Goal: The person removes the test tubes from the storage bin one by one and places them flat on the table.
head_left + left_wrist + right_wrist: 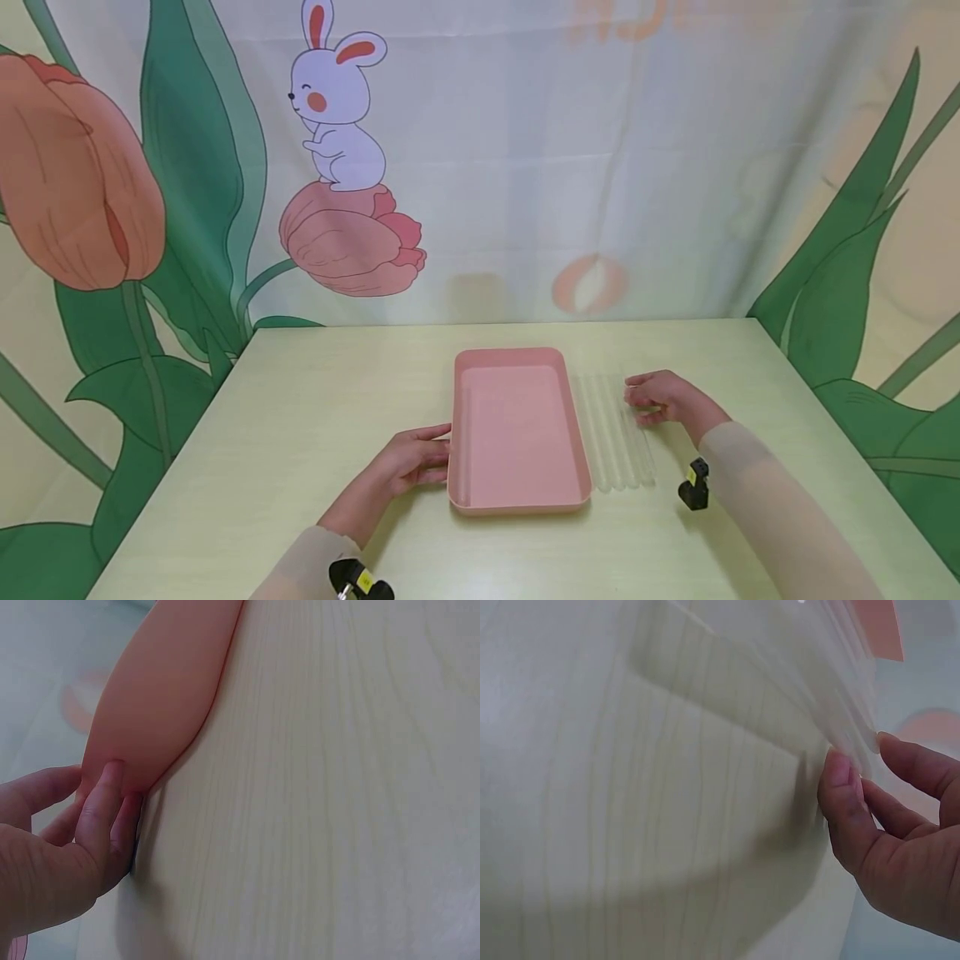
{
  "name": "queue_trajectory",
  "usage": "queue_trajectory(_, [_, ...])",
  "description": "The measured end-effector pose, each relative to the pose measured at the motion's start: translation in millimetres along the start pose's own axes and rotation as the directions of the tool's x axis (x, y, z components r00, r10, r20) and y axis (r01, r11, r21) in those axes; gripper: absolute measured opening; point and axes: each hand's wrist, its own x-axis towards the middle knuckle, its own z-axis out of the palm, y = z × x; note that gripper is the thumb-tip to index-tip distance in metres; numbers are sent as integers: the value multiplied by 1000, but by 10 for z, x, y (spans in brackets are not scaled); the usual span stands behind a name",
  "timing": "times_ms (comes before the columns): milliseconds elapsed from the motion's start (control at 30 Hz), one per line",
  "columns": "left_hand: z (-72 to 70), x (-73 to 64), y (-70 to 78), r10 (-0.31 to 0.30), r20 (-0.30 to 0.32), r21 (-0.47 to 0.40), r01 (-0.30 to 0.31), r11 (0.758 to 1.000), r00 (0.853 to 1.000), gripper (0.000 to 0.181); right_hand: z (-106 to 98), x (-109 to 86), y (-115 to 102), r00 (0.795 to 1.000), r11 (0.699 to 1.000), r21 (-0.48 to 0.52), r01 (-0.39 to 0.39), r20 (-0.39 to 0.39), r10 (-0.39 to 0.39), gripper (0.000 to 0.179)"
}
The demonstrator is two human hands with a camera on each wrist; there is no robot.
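Note:
A shallow pink tray lies on the table in the head view. My left hand is at its left side, fingertips against the outer wall. The left fingers lie fairly straight there. To the right of the tray is a clear plastic piece with long parallel ridges and a scalloped near edge. My right hand is at its right edge. Up close in the right wrist view, thumb and fingers pinch the edge of the clear plastic, which casts a shadow on the table below it.
A pale wood-grain table carries everything. Behind it hangs a white curtain printed with tulips and a rabbit. Black wrist cameras are strapped at both sleeves, the right one near the clear plastic.

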Motion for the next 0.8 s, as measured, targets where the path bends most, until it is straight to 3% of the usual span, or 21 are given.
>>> queue_trajectory(600, [-21,16,0,0,8,0,0,1000,1000,53,67,52,14,999,999,-2,45,-21,-45,60])
queue_trajectory(800, [-25,30,-17,-2,13,9,1,1000,1000,53,100,28,17,998,1000,-14,20,-59,-21,57])
